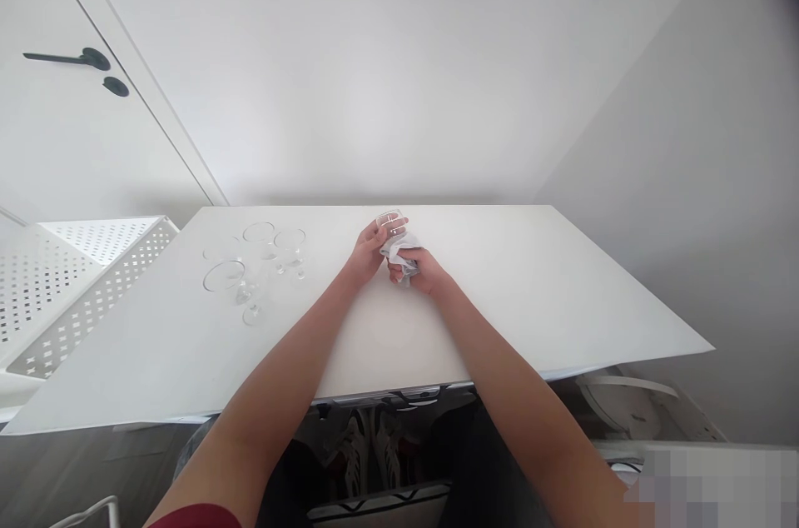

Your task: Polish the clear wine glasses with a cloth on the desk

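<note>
A smooth white tabletop (562, 303) carries four clear stemmed glasses, all upright in a loose cluster. The front glass (242, 292) stands nearest the person, its round foot lying flat. Just behind it is a faint glass (220, 249), whose rim barely shows against the white. Behind the front glass and to its right stands a third glass (265, 243); farther to its right is a fourth glass (292, 249). The tabletop's slanting left edge runs left of the front glass, and the surface's widest stretch extends to its right.
</note>
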Tool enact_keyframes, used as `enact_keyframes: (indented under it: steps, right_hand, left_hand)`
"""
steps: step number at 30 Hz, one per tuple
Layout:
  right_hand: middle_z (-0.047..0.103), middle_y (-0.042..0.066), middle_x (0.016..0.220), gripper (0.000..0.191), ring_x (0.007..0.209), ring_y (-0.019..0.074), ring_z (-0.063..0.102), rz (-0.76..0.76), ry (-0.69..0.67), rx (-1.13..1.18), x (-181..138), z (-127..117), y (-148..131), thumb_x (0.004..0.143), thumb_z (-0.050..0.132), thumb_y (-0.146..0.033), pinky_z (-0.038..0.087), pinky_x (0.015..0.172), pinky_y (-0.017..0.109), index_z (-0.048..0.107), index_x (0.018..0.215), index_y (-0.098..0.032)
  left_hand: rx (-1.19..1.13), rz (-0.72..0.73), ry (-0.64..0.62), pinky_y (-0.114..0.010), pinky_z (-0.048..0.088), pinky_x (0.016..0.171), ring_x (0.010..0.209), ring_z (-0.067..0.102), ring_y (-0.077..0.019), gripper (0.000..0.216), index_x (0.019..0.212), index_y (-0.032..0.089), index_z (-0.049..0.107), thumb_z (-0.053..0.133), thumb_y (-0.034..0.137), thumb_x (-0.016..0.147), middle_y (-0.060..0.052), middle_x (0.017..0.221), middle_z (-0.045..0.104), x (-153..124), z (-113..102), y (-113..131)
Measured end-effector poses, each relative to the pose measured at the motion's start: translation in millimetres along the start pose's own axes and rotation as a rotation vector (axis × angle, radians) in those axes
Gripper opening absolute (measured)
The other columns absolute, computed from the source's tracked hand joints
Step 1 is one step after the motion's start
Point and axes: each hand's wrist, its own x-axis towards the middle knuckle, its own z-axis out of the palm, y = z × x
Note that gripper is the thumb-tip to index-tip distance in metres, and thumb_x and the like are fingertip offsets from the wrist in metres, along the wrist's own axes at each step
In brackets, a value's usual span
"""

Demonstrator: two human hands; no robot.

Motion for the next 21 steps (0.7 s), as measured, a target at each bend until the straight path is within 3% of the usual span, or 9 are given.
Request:
enact_keyframes:
  steps: [4, 6, 10, 16, 19, 21]
  right_hand:
    - [0.067, 0.003, 0.067, 0.029, 0.058, 0.018, 0.061, -0.148, 0.214, -0.18, 5, -1, 4, 0.072, 0.084, -0.037, 0.048, 0.057, 0.032, 0.068, 0.085, -0.017]
    - [0.07, 0.004, 0.074, 0.034, 0.061, 0.0184, 0.063, -0.181, 0.259, -0.186, 8, -2, 7, 0.07, 0.087, -0.039, 0.049, 0.057, 0.031, 0.069, 0.089, -0.017]
    - [0.072, 0.006, 0.076, 0.043, 0.061, 0.0184, 0.064, -0.214, 0.308, -0.154, 14, -7, 10, 0.076, 0.08, -0.056, 0.051, 0.057, 0.032, 0.069, 0.091, -0.018]
    - [0.065, 0.002, 0.07, 0.041, 0.056, 0.0146, 0.059, -0.292, 0.744, -0.095, 19, -30, 10, 0.072, 0.082, -0.054, 0.048, 0.05, 0.028, 0.061, 0.083, -0.021]
    - [0.07, 0.001, 0.081, 0.042, 0.064, 0.0145, 0.062, -0.38, 0.917, 0.001, 18, -39, 7, 0.074, 0.08, -0.052, 0.05, 0.053, 0.026, 0.055, 0.094, -0.025]
    - [0.073, 0.0, 0.092, 0.04, 0.073, 0.0146, 0.066, -0.425, 0.961, 0.008, 18, -41, 6, 0.076, 0.078, -0.048, 0.052, 0.057, 0.025, 0.055, 0.101, -0.027]
  left_hand:
    - [0.034, 0.032, 0.05, -0.037, 0.062, 0.064, 0.135, 0.057, -0.0405, 0.065, 0.136, 0.022, 0.066, 0.08, 0.055, 0.083, -0.016, 0.157, 0.054, 1, 1, 0]
    - [0.051, 0.04, 0.066, -0.037, 0.061, 0.064, 0.132, 0.06, -0.0407, 0.066, 0.137, 0.022, 0.066, 0.081, 0.055, 0.082, -0.016, 0.157, 0.053, 1, 1, 1]
    - [0.049, 0.067, 0.095, -0.041, 0.061, 0.077, 0.128, 0.064, -0.0403, 0.063, 0.133, 0.024, 0.069, 0.083, 0.055, 0.08, -0.016, 0.156, 0.054, 3, 0, 0]
    - [0.032, 0.093, 0.085, -0.047, 0.057, 0.096, 0.135, 0.06, -0.0385, 0.065, 0.129, 0.025, 0.064, 0.091, 0.044, 0.073, -0.017, 0.154, 0.053, 4, -3, -7]
    - [0.009, 0.143, 0.123, -0.05, 0.056, 0.102, 0.136, 0.059, -0.0351, 0.063, 0.124, 0.027, 0.06, 0.092, 0.043, 0.072, -0.013, 0.154, 0.05, 4, -4, -7]
    - [-0.014, 0.187, 0.13, -0.05, 0.053, 0.107, 0.14, 0.055, -0.0315, 0.062, 0.121, 0.03, 0.056, 0.092, 0.04, 0.072, -0.01, 0.153, 0.05, 4, -3, -6]
